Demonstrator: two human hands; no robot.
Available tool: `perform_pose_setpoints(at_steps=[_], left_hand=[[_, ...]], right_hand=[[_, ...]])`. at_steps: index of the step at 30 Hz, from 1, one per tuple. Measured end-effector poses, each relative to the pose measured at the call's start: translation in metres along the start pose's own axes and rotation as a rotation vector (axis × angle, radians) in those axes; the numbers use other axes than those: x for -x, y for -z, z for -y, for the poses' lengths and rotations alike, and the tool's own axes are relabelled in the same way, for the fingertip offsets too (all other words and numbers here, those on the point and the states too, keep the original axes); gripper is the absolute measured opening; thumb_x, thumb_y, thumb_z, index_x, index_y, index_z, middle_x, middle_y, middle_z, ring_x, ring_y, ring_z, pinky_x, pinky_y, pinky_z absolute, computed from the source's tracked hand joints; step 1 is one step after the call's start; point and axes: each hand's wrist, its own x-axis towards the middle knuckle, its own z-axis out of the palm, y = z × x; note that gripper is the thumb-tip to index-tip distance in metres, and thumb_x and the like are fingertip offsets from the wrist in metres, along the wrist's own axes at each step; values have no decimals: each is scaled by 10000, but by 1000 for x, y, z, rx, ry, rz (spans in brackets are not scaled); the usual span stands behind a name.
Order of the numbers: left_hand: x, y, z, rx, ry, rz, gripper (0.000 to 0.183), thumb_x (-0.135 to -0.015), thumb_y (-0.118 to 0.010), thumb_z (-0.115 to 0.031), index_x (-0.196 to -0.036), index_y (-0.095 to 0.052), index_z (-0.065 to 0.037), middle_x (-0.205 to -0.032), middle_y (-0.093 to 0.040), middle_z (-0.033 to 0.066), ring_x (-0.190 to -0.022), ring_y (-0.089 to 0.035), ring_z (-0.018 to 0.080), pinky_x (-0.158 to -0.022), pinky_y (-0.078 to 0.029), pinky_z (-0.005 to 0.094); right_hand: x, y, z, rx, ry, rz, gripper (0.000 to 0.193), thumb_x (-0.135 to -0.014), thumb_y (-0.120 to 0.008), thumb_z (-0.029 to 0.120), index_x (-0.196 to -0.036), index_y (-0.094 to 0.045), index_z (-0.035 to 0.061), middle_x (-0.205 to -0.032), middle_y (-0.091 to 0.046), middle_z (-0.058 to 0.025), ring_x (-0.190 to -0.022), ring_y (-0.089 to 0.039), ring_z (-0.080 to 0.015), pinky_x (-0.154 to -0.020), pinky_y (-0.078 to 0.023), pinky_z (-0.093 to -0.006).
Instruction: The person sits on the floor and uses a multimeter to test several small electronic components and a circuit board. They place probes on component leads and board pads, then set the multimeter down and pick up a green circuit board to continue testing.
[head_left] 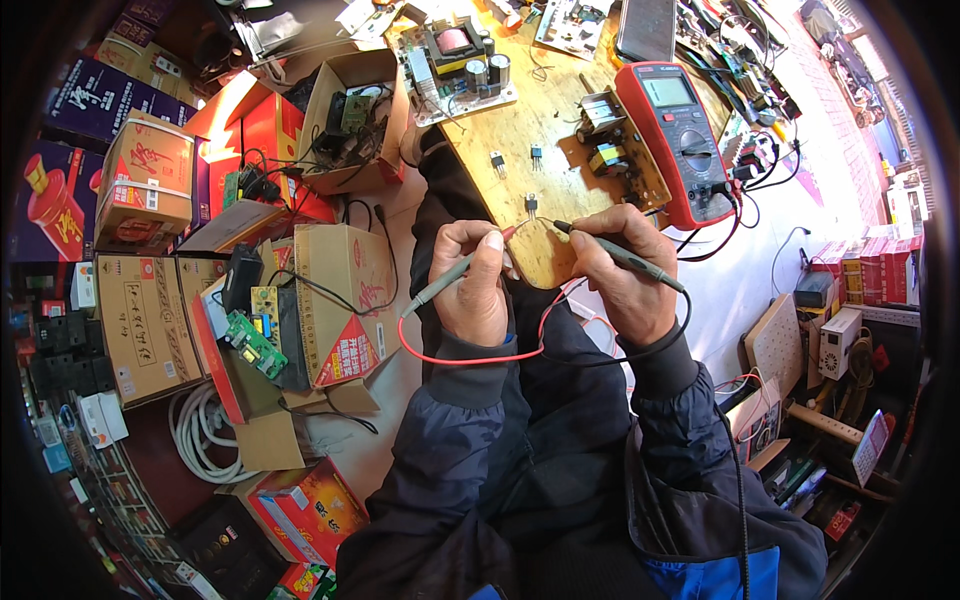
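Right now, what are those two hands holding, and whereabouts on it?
Each holds a meter probe by its grey shaft: the left hand the red-wired probe, the right hand the black-wired probe, tips near a small component.

Wooden bench (pixel 560 110): multimeter (pixel 680 135), circuit boards (pixel 455 60), transistors (pixel 515 160).

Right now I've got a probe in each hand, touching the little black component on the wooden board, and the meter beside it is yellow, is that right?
Not quite: the meter is red, not yellow, as the head view shows. The rest holds: the left hand and the right hand each hold a probe, tips at the small black component on the wooden board.
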Motion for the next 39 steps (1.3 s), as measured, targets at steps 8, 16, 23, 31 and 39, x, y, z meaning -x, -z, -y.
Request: perform_pose_setpoints(at_steps=[8,16,23,31,39], left_hand=[[0,0,0,-1,-6,5,110,-978,-669,-111,-1041,-605,-48,-902,-613,35,-773,-548,102,-721,-485,273],[0,-4,0,17,-15,-24,86,-988,-647,-87,-1033,-594,-35,-859,-613,30,-708,-547,83,-677,-489,242],[0,-4,-1,17,-16,-27,78,-989,-644,-81,-1033,-596,-38,-861,-610,26,-710,-546,81,-674,-493,245],[0,-4,-1,18,-17,-30,69,-991,-640,-74,-1032,-595,-41,-859,-611,28,-707,-544,83,-673,-489,243],[0,-4,-1,21,-10,-28,63,-995,-635,-67,-1028,-590,-39,-854,-608,27,-705,-542,83,-677,-489,247]], right_hand=[[0,-1,-3,20,30,8,97,-937,-715,60,-992,-685,-14,-753,-688,-37,-629,-592,-61,-581,-464,-223],[1,-1,-3,-35,19,17,111,-945,-725,69,-1011,-696,-15,-769,-695,-33,-647,-603,-58,-592,-469,-219],[1,1,2,9,13,27,119,-923,-747,63,-1005,-722,-20,-840,-722,-54,-744,-649,-76,-672,-520,-247],[2,1,2,-10,-1,25,122,-922,-749,65,-1005,-723,-20,-841,-724,-56,-742,-652,-82,-672,-521,-248],[1,1,1,20,21,33,125,-922,-751,70,-1005,-725,-19,-844,-728,-60,-740,-660,-91,-673,-527,-256]])
